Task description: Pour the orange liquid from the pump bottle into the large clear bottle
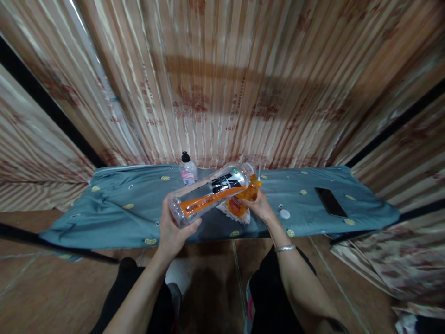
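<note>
My left hand (173,229) is wrapped round the base of a large clear plastic bottle (208,191) holding orange liquid. The bottle is tipped nearly flat, its open mouth pointing right toward a small bottle (243,197) filled with orange liquid. My right hand (261,206) grips that small bottle from the right and holds it over the table's middle. A thin nozzle or tube sticks up at the small bottle's top. The mouths of the two bottles meet or nearly meet; I cannot tell which.
A low table under a blue-grey patterned cloth (114,208) spans the view. A small clear bottle with a black cap (188,170) stands at the back. A white cap (284,214) lies beside my right wrist; a black phone (330,202) lies at right. Striped curtains hang behind.
</note>
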